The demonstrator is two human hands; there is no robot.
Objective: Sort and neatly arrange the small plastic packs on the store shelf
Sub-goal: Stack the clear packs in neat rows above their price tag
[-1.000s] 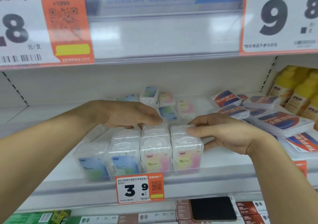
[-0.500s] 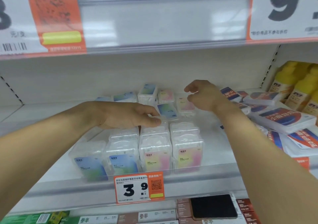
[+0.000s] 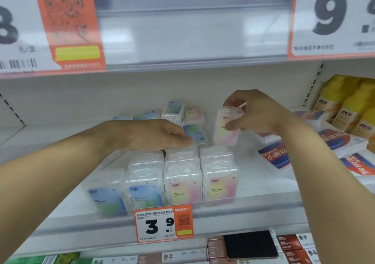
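Small clear plastic packs stand upright in rows at the shelf front: blue-green ones (image 3: 146,194) on the left, yellow-pink ones (image 3: 221,184) on the right. My right hand (image 3: 255,111) holds a yellow-pink pack (image 3: 226,130) lifted above the shelf, behind the right row. My left hand (image 3: 154,135) rests palm down on the packs at the back of the middle rows, fingers together. Loose packs lie flat farther back: a blue one (image 3: 195,134), a pink one (image 3: 193,114) and more blue-green ones (image 3: 173,109).
Flat white boxes with red-blue labels (image 3: 334,142) lie heaped to the right, yellow bottles (image 3: 349,105) behind them. A price tag reading 3.9 (image 3: 164,223) hangs on the shelf's front rail. The upper shelf edge (image 3: 182,62) with big price cards overhangs close above.
My right hand, which was reaching over the loose packs at the back, has picked up a yellow-pink pack and lifted it. My left hand has stayed on the rows.
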